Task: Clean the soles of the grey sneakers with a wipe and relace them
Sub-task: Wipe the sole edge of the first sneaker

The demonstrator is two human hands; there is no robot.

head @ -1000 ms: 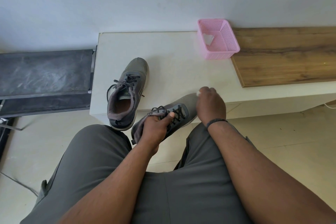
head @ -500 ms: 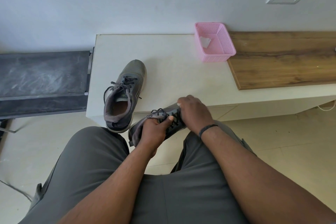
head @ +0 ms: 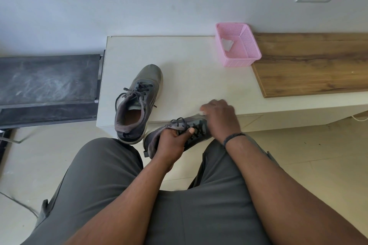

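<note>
At the near edge of the white table (head: 189, 61), the left hand (head: 173, 141) grips one grey sneaker (head: 196, 131) at the collar and laces, thumb across the tongue, holding it over the lap with its toe towards the table edge. The right hand (head: 220, 117) is curled over the toe end, its grip clenched on a small white wipe (head: 203, 113), of which only a sliver shows under the fingers. The sole itself faces away from the camera, so its condition cannot be assessed. The second sneaker (head: 137, 103) stands upright on the table just to the left, heel overhanging the edge, laces loose but threaded. A pink basket (head: 239, 60) at the back of the table holds another white scrap. Judged step: wiping the sole edge at the toe. To do it well, the left hand should keep the shoe braced firmly and tilt it so the sole rim turns towards the wipe; the right hand should press with the pads and draw along the rim in overlapping strokes, refolding the wipe to a fresh face as it soils. Compared with half a second ago, the right hand has shifted from over the laces out to the toe, close to where it sat a full second ago, consistent with a back-and-forth rubbing stroke; the left hand's hold and the other sneaker are unchanged.
</note>
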